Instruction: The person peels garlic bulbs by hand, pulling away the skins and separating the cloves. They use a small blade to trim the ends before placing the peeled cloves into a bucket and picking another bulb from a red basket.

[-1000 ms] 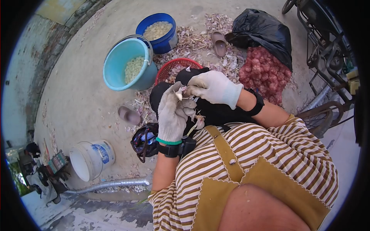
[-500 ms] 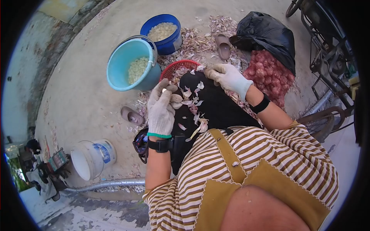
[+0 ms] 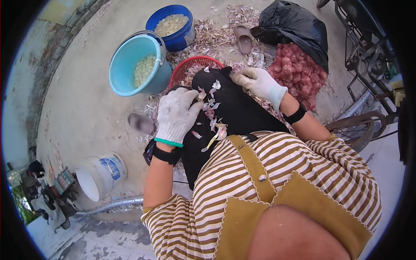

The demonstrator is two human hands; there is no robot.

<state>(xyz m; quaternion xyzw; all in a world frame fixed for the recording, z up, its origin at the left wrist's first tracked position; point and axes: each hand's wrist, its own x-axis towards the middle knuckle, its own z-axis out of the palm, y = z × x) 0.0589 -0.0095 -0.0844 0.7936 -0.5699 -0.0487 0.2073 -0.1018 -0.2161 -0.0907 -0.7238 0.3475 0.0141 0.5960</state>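
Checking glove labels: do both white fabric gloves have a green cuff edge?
No, the left hand wears a glove with a green edge, while the right hand wears one with a pale cuff.

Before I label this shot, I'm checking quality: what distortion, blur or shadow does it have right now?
Head view: strong fisheye bend, black corners, wall curving at left; slipper near the left hand smeared; light mostly soft, no hard shadows.

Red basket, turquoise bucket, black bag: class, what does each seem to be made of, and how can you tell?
Red basket: probably moulded plastic, suggested by its even colour and regular holes.
Turquoise bucket: likely smooth plastic with a soft sheen; its grey handle could be metal or plastic.
Black bag: thin, glossy plastic film, judging by its crinkles and highlights.
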